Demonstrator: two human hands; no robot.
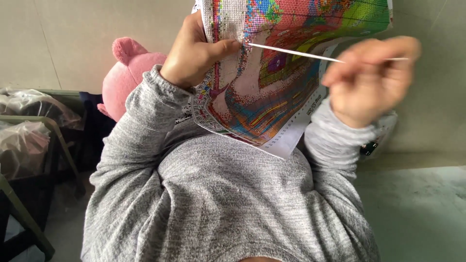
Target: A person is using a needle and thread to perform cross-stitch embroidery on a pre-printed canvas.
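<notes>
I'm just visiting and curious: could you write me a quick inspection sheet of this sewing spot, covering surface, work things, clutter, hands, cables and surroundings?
Surface: no table; the work is held up over the lap, above a grey sweater.
Job's things: colourful cross-stitch canvas, partly stitched; taut white thread running from it.
Clutter: pink plush toy; clear plastic bags on a green rack.
Hands: left hand grips the canvas edge, thumb on its face; right hand, blurred, pinches the thread.
Cables: nothing seen.
Surroundings: pale wall; greenish floor.
</notes>
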